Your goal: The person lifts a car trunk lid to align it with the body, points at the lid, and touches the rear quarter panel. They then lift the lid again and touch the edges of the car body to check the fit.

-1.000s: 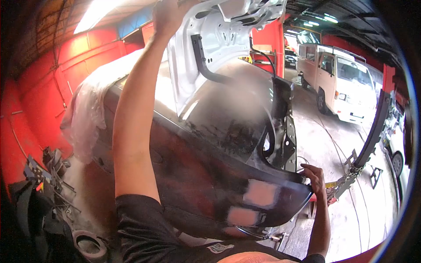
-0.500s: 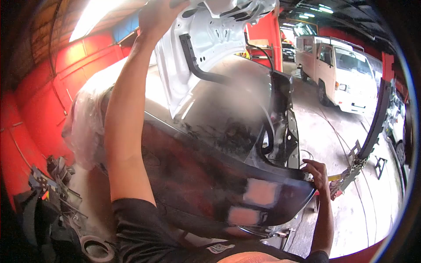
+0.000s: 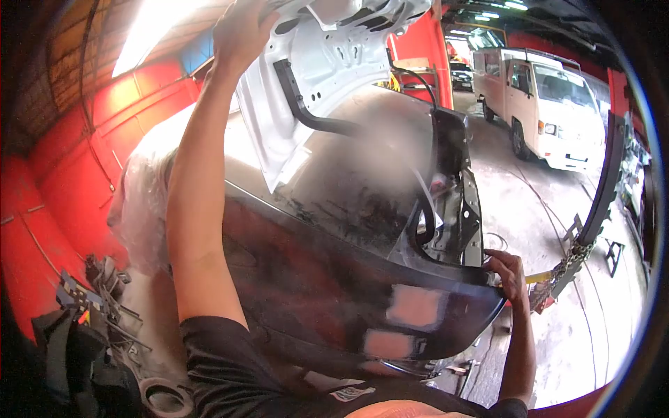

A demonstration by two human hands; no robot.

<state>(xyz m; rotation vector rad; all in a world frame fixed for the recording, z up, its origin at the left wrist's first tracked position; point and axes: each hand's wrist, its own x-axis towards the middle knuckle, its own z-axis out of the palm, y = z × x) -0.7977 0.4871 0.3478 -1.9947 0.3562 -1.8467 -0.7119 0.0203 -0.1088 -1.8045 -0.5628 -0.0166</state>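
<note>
Nearest, the dark rear bumper (image 3: 362, 292) is seen, with two pinkish sanded patches (image 3: 414, 306) on it. Its right corner is gripped by the right hand (image 3: 507, 275), fingers curled over the edge. Above the bumper, the white trunk lid (image 3: 327, 63) is held up by the left hand (image 3: 240, 31), closed on its edge. Beyond the bumper, a white van (image 3: 550, 104) is parked.

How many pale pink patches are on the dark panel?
2 on the dark panel: upper patch nearer the right hand, lower patch just under it. Others may be hidden.
</note>
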